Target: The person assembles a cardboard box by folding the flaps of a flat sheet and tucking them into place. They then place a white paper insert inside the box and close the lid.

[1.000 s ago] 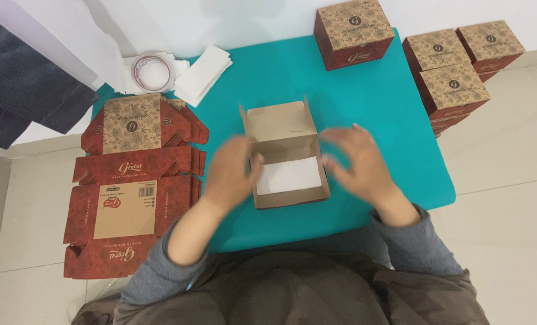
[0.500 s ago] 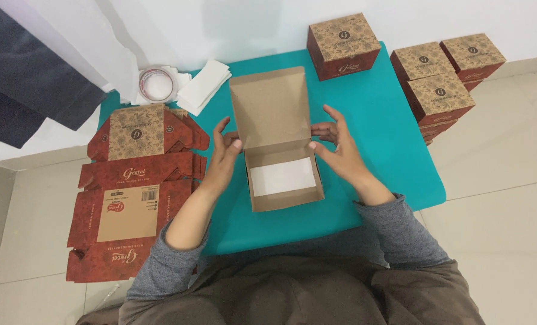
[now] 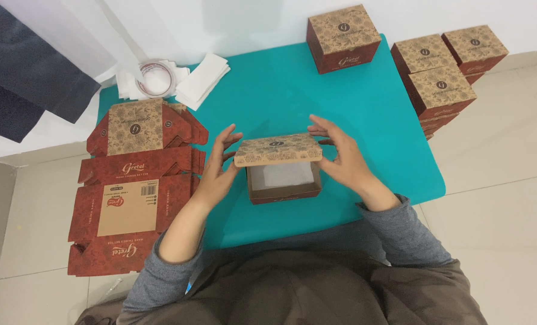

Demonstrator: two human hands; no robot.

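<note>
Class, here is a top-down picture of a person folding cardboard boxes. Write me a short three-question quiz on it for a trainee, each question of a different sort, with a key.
1. True or false: the lid of the open box is fully shut.
2. What lies inside the open box? A) white paper B) a roll of tape C) nothing
3. Which surface does the stack of flat unfolded boxes mostly lie on?

Key
1. False: the left hand and right hand hold the lid partly lowered, with the inside showing.
2. A
3. The tiled floor, beside the teal mat.
</note>
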